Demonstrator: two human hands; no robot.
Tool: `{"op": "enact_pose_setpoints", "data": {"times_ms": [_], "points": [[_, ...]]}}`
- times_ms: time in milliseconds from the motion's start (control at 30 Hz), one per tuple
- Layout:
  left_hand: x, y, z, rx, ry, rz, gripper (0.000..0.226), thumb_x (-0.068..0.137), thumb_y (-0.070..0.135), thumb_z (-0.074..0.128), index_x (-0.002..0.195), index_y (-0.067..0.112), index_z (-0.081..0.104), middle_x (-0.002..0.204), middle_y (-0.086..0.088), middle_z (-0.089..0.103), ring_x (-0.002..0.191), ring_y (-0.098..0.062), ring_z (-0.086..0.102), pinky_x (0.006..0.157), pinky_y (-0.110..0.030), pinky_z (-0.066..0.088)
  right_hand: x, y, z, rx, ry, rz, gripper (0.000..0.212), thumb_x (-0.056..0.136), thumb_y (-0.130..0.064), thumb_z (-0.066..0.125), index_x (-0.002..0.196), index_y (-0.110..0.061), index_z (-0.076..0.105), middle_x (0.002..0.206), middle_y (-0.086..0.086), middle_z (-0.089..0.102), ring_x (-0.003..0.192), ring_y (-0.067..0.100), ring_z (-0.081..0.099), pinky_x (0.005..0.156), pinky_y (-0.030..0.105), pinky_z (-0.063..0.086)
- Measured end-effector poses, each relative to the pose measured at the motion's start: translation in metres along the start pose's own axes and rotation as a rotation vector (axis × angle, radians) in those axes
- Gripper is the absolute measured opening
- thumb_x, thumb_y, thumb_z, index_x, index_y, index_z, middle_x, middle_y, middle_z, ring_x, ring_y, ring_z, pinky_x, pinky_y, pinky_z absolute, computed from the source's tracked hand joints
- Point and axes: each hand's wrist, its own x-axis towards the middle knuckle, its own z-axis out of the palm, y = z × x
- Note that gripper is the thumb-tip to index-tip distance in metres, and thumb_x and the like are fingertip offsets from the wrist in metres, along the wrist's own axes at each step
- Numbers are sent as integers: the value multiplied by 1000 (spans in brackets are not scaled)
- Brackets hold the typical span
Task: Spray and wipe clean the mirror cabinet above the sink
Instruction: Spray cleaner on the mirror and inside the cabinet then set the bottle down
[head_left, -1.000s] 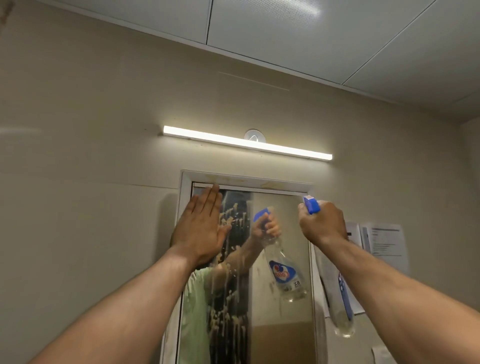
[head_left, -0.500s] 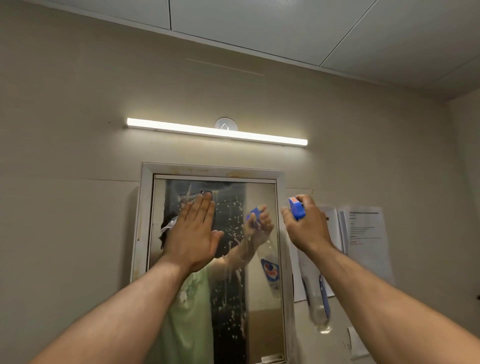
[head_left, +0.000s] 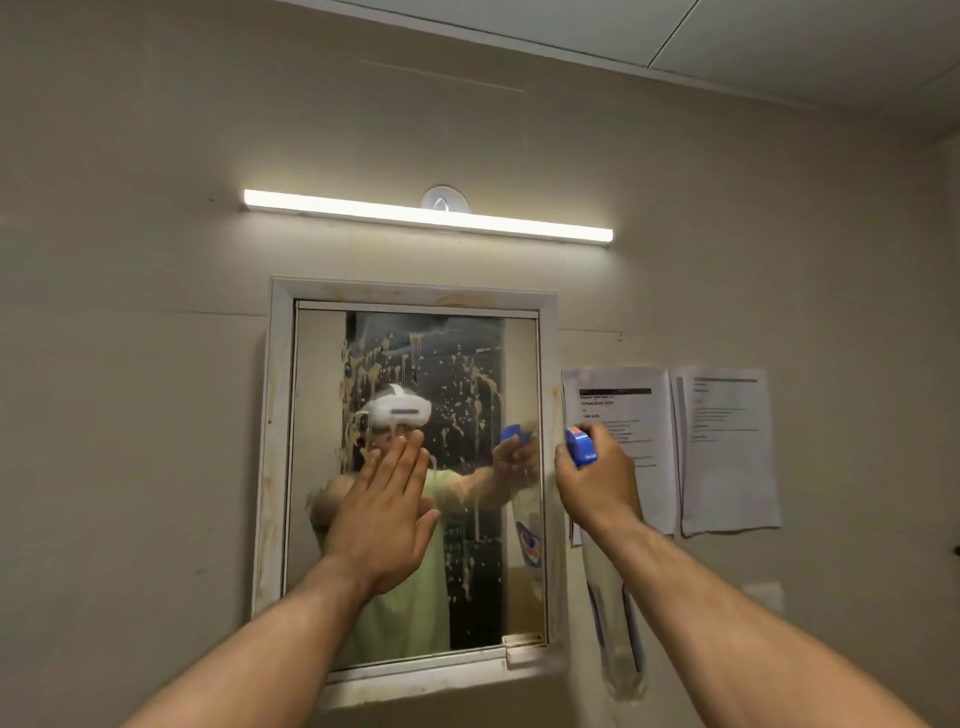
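Note:
The mirror cabinet (head_left: 467, 364), white-framed, hangs on the beige wall; its glass is streaked with yellowish foam drips. My left hand (head_left: 387, 512) lies flat with straight fingers in front of the middle of the mirror; whether the palm touches the glass is not clear. My right hand (head_left: 597, 480) grips a clear spray bottle (head_left: 608, 623) by its blue trigger head (head_left: 579, 446), just right of the mirror's frame, nozzle toward the glass. The bottle's body hangs below my wrist. No cloth is in view.
A lit tube lamp (head_left: 426, 215) runs above the cabinet. Two printed sheets (head_left: 675, 447) are stuck to the wall right of the mirror, behind my right hand. A small white latch (head_left: 522, 642) sits at the mirror's lower right corner.
The view has tilted down, so the whole mirror shows. My left hand has slid from the mirror's top edge down to its middle. My right hand still holds the bottle beside the frame.

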Motion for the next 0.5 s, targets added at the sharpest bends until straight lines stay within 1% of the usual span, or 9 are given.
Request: {"op": "enact_pose_setpoints", "data": {"times_ms": [100, 200, 233, 300, 400, 500], "points": [[-9, 4, -2, -2, 14, 1, 73, 105, 56, 14, 164, 16, -4, 172, -5, -15, 158, -20, -19, 130, -46, 4, -17, 19, 4, 40, -18, 58, 23, 99, -20, 65, 115, -29, 51, 89, -3, 60, 73, 14, 66, 63, 21, 54], [-23, 12, -1, 7, 24, 19, 73, 105, 53, 19, 164, 12, 4, 173, -9, -5, 159, -22, -11, 130, -47, 6, -41, 39, 10, 68, -38, 96, 17, 100, -20, 64, 109, -30, 53, 88, -3, 61, 72, 14, 66, 57, 16, 51], [-30, 15, 1, 15, 14, 25, 73, 105, 53, 19, 163, 11, 5, 172, -9, -5, 159, -23, -10, 130, -47, 6, -52, 47, 12, 71, -41, 108, 16, 100, -21, 64, 106, -30, 54, 87, -3, 61, 71, 15, 65, 56, 15, 50], [-44, 22, 8, 45, -13, 40, 73, 104, 52, 19, 163, 10, 8, 172, -11, -3, 159, -25, -8, 129, -47, 2, -72, 61, 17, 64, -49, 143, 15, 100, -21, 64, 108, -29, 54, 86, -3, 62, 71, 16, 65, 57, 17, 51], [-68, 32, 19, 91, -95, 71, 75, 104, 53, 18, 163, 10, 5, 171, -11, -9, 158, -26, -15, 128, -47, -11, -102, 78, 21, 66, -85, 215, 19, 99, -18, 64, 111, -28, 53, 85, -4, 63, 71, 13, 65, 57, 17, 50], [-84, 40, 29, 92, -160, 91, 77, 103, 54, 19, 163, 10, -1, 170, -12, -16, 158, -27, -19, 128, -49, -7, -123, 89, 23, 45, -124, 263, 17, 98, -17, 64, 110, -25, 56, 87, -2, 63, 72, 15, 65, 61, 25, 56]]}}
